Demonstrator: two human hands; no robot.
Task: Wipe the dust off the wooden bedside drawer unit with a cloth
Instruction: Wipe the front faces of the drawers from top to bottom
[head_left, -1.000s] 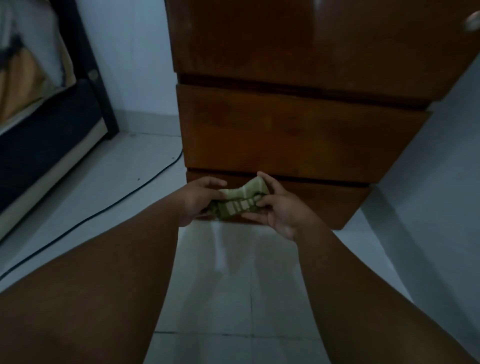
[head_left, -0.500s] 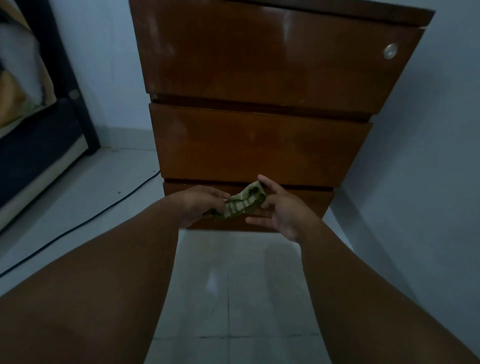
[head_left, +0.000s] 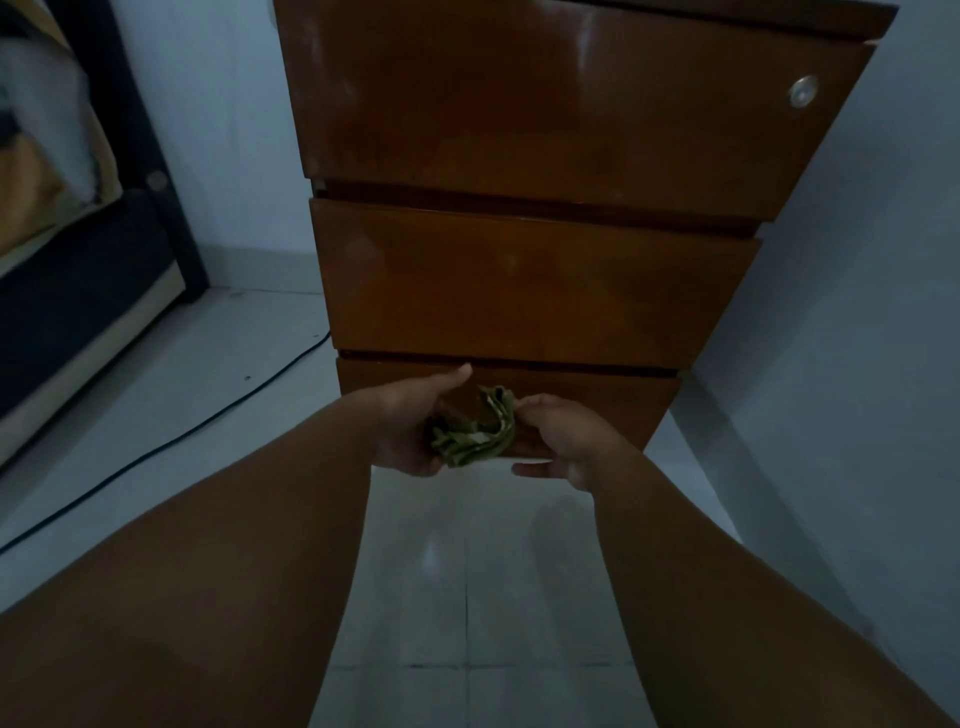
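Note:
A glossy brown wooden drawer unit (head_left: 535, 280) with three drawer fronts stands straight ahead on the floor. A round metal lock (head_left: 803, 92) sits at the top drawer's right corner. In front of the bottom drawer I hold a crumpled green and white cloth (head_left: 475, 428) between both hands. My left hand (head_left: 410, 421) cups it from the left with the thumb raised. My right hand (head_left: 563, 436) pinches its right end. The cloth hangs just short of the bottom drawer front; contact cannot be judged.
A bed (head_left: 62, 249) with a dark frame and bedding stands at the left. A black cable (head_left: 171, 441) runs across the white tiled floor (head_left: 467, 571) toward the unit's left side. A pale wall (head_left: 857, 364) closes in on the right.
The view has tilted up, showing more of the top drawer and its lock. The cloth has bunched from a flat folded strip into a crumpled curve, and my left thumb has lifted.

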